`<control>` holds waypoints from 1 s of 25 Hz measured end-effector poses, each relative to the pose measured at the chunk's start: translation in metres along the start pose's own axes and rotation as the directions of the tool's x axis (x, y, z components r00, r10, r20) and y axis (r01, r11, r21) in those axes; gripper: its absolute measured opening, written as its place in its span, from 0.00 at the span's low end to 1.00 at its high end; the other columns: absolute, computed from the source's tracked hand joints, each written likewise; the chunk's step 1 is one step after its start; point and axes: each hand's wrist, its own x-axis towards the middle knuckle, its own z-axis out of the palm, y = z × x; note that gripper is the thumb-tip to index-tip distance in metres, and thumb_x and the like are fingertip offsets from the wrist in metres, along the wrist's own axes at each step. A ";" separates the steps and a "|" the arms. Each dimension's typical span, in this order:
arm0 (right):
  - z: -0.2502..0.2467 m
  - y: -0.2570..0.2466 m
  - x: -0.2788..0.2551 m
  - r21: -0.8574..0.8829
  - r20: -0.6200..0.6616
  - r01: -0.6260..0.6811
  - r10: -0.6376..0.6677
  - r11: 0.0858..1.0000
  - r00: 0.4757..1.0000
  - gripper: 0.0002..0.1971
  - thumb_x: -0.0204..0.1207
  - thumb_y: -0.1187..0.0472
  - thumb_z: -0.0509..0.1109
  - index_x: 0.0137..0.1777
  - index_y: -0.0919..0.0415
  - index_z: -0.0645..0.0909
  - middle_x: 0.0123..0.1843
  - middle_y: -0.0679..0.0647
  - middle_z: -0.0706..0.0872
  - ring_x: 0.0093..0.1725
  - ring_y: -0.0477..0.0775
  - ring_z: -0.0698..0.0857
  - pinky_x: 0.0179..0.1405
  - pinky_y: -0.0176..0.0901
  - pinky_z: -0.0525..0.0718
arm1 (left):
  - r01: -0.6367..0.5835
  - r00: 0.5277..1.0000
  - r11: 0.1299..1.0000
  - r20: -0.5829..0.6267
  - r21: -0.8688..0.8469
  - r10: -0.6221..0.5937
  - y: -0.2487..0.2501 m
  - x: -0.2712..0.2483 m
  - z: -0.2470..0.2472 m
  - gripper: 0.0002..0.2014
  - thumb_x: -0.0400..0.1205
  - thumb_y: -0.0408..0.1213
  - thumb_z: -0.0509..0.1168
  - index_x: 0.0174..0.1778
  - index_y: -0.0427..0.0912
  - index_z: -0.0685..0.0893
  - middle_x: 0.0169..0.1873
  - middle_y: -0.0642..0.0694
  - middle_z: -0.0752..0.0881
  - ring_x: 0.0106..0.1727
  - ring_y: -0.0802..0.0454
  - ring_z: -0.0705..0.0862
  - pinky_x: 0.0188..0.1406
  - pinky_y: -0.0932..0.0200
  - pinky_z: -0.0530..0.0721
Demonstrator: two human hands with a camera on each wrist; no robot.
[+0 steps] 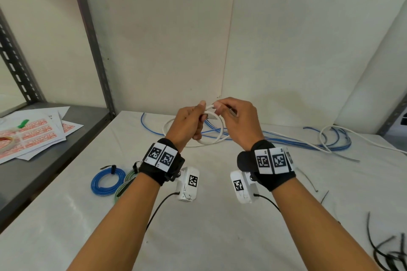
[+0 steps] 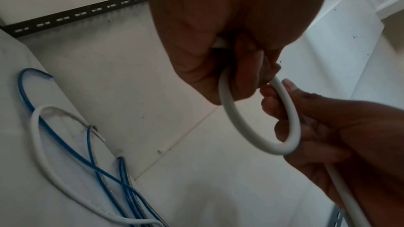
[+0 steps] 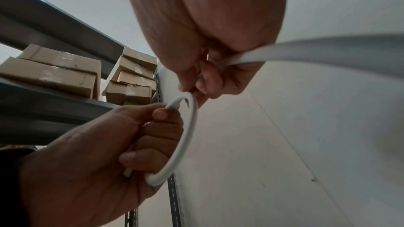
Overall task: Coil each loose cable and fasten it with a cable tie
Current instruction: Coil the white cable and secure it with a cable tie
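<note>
Above the table's far middle, both hands hold a white cable (image 1: 217, 124) bent into one small loop (image 2: 258, 127). My left hand (image 1: 189, 124) grips the loop's end in curled fingers (image 3: 157, 127). My right hand (image 1: 237, 123) pinches the same cable at the top of the loop, and the rest runs out past its palm (image 3: 328, 49). More of the white cable lies on the table (image 1: 330, 138) among loose blue cables (image 1: 286, 138). A blue coil (image 1: 108, 181) and a green coil (image 1: 123, 187), each tied, lie at the left.
Black cable ties (image 1: 389, 253) lie at the table's near right corner, with single ones (image 1: 309, 179) close to my right wrist. A grey metal shelf (image 1: 55, 160) at the left carries printed sheets (image 1: 33, 134) and a tape roll. Cardboard boxes (image 3: 65, 72) sit on another shelf.
</note>
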 end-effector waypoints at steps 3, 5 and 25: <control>0.008 0.003 -0.005 0.088 -0.149 -0.037 0.050 0.995 0.988 0.10 0.85 0.59 0.69 0.47 0.61 0.89 0.35 0.47 0.89 0.34 0.41 0.84 0.38 0.29 0.78 | -0.013 1.000 0.999 -0.003 0.035 0.013 -0.001 0.001 0.003 0.26 0.92 0.50 0.53 0.27 0.44 0.69 0.20 0.53 0.62 0.22 0.54 0.61 0.21 0.62 0.71; 0.016 0.006 -0.013 0.109 -0.191 -0.066 0.086 0.992 0.978 0.09 0.85 0.59 0.68 0.50 0.60 0.89 0.36 0.45 0.88 0.34 0.40 0.83 0.39 0.32 0.78 | -0.001 1.000 1.000 -0.009 -0.003 0.001 -0.004 0.000 0.004 0.26 0.92 0.50 0.52 0.26 0.47 0.65 0.20 0.54 0.61 0.21 0.55 0.59 0.20 0.63 0.66; 0.029 0.006 -0.036 0.211 -0.335 -0.048 0.118 0.976 0.935 0.05 0.83 0.60 0.73 0.49 0.62 0.86 0.36 0.49 0.90 0.34 0.45 0.87 0.34 0.34 0.83 | 0.264 0.955 0.883 0.235 -0.388 -0.182 0.009 -0.001 0.002 0.22 0.91 0.49 0.53 0.31 0.46 0.67 0.20 0.54 0.58 0.17 0.59 0.57 0.17 0.65 0.62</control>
